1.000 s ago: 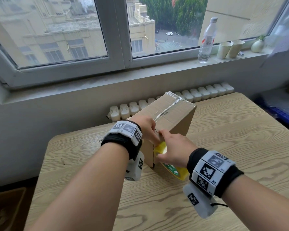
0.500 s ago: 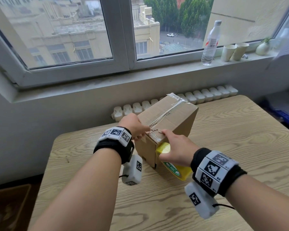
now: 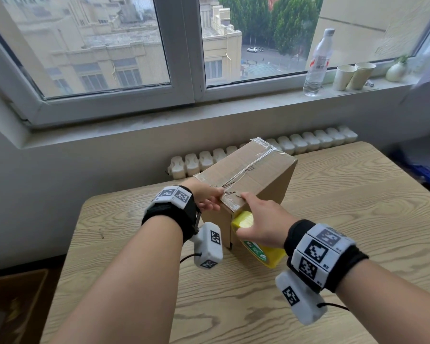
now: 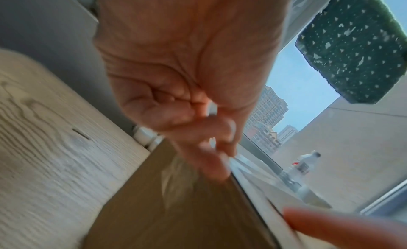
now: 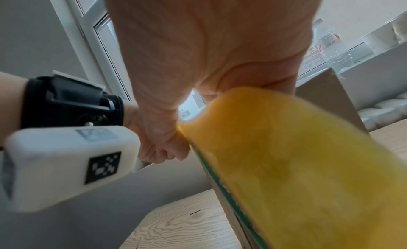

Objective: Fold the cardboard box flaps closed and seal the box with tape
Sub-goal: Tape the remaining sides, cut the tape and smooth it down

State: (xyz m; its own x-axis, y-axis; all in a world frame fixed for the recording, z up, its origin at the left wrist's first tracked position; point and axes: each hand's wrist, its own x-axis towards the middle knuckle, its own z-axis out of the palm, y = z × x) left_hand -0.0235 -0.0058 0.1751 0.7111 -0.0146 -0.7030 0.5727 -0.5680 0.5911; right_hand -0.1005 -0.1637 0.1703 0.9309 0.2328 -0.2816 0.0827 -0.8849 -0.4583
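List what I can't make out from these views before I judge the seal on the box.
- Tape end at the near edge of the cardboard box: head view, covered by the left hand and right hand.
- Tape dispenser: head view, mostly under the right hand; right wrist view, a yellow blur.
- Left fingertips' contact: left wrist view, motion-blurred.
- Box's far side and bottom: unseen in every view.
- Bottle label: too small.

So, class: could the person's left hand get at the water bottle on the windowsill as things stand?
Probably not readily: the left hand is at the box's near edge, and the water bottle stands far across the table, beyond the box.
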